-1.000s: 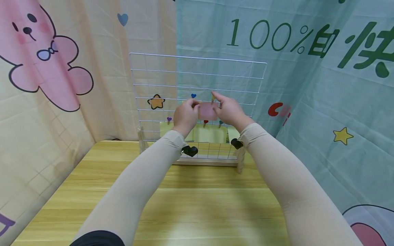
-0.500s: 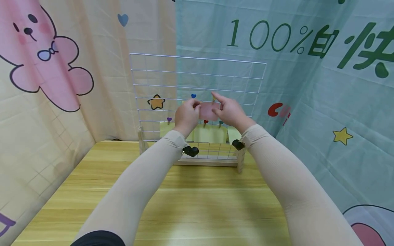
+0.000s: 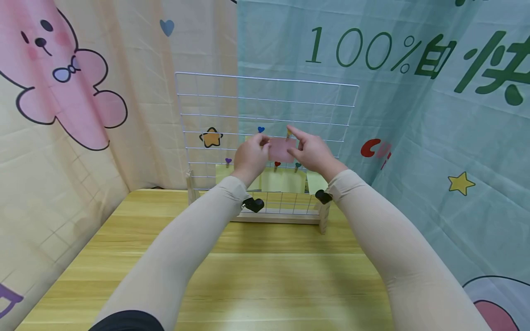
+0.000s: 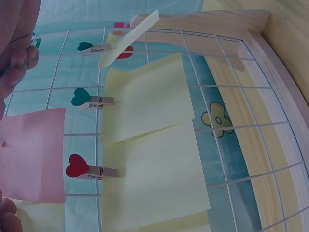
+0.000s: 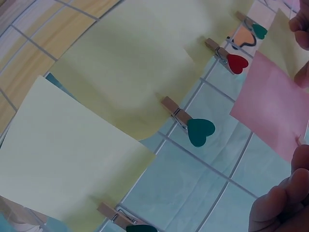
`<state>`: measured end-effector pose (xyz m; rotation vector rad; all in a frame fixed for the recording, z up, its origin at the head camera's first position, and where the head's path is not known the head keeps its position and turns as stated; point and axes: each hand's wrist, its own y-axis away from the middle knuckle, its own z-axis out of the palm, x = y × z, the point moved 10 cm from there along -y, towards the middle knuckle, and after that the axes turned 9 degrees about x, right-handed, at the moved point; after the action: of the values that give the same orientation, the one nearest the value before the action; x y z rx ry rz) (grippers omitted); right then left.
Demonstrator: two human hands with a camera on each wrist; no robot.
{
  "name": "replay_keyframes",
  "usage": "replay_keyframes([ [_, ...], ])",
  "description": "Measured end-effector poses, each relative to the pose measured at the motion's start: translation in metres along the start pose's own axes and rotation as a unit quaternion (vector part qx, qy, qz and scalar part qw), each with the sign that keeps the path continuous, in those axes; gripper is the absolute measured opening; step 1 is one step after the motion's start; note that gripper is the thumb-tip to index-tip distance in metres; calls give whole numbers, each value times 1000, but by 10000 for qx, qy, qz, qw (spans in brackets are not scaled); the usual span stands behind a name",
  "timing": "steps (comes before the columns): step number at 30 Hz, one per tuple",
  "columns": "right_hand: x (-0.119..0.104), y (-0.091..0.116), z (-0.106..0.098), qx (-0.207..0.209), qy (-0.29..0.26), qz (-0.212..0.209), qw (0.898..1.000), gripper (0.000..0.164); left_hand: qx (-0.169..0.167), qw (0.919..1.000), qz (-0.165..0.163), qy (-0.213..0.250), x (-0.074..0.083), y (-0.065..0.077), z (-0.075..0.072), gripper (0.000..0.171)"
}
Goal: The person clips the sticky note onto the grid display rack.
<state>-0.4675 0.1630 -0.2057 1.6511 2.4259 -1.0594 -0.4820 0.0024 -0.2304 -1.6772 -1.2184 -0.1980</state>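
A pink sticky note (image 3: 280, 150) hangs against the wire grid rack (image 3: 267, 80). My left hand (image 3: 250, 155) pinches its left edge between thumb and fingers. Over the note's upper right sits a clothespin with a yellow top (image 3: 288, 133). The straight index finger of my right hand (image 3: 312, 149) touches that clothespin, while the thumb lies lower at the note's right edge. Below, a red-heart clothespin (image 4: 77, 166) and a green-heart clothespin (image 5: 200, 131) hold yellow notes (image 4: 154, 171) on the grid. The left palm hides part of another yellow note.
A blue-heart clothespin (image 3: 261, 129) and a purple-heart one (image 3: 228, 161) are also on the grid. The rack's wooden base (image 3: 281, 219) stands on a wood-grain table (image 3: 265, 280). Printed curtains (image 3: 439, 151) hang behind and at both sides.
Both hands and the pink note have shifted very slightly to the right. The grasp looks the same, and the clipped yellow notes have stayed put.
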Motion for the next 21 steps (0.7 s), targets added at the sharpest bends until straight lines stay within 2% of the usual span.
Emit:
replay_keyframes([
  [6, 1, 4, 0, -87, 76, 52, 9999, 69, -146, 9996, 240, -69, 0, 5, -5, 28],
  [14, 2, 12, 1, -142, 28, 28, 9999, 69, -323, 9970, 579, -392, -7, 15, -21, 34],
  [21, 5, 22, 0, -93, -32, -146, 9998, 73, -299, 9897, 1129, -830, -17, 25, -36, 36],
])
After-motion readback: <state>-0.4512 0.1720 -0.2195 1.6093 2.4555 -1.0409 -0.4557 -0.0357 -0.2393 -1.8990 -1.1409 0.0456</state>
